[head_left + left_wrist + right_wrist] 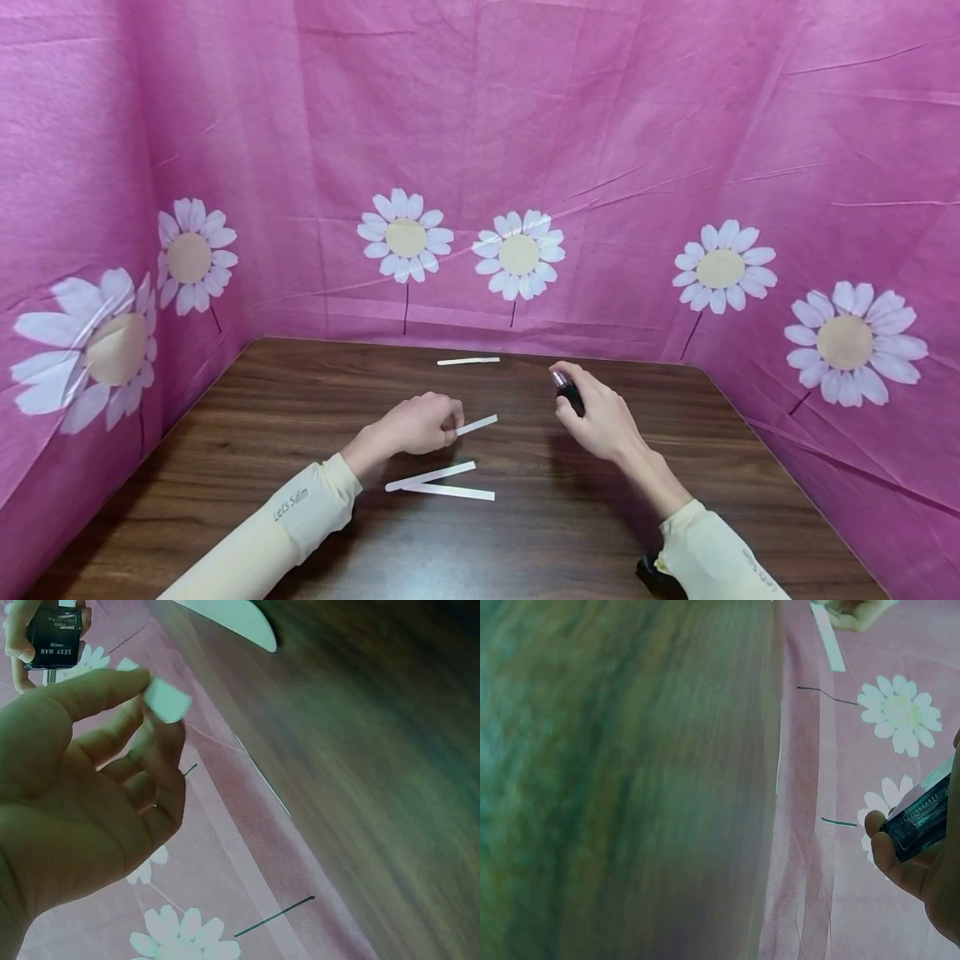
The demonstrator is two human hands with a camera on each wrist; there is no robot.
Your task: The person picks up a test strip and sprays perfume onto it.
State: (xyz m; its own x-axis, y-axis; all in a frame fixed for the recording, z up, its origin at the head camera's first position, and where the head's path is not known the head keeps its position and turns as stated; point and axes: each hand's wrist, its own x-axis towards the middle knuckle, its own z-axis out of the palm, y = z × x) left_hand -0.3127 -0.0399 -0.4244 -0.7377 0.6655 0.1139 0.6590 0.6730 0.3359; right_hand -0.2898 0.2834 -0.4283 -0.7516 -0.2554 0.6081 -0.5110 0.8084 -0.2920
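Observation:
My left hand (424, 423) pinches one end of a white paper test strip (478, 425) between thumb and fingertips, its free end pointing right toward the other hand. In the left wrist view, the short end of this strip (168, 701) pokes out past the thumb. Across from it, my right hand (603, 417) grips a black perfume bottle (572, 397) with a silver spray top, the index finger over that top. The bottle's label, in the left wrist view, reads "SEXY MAN" upside down. Part of the bottle (921, 823) also shows between the fingers in the right wrist view.
Two more white strips (457, 492) lie on the brown wooden table (525, 550), overlapping at their left ends, nearer than the left hand. Another strip (468, 361) lies near the back edge. A pink curtain (600, 125) with printed daisies surrounds the table's back and sides.

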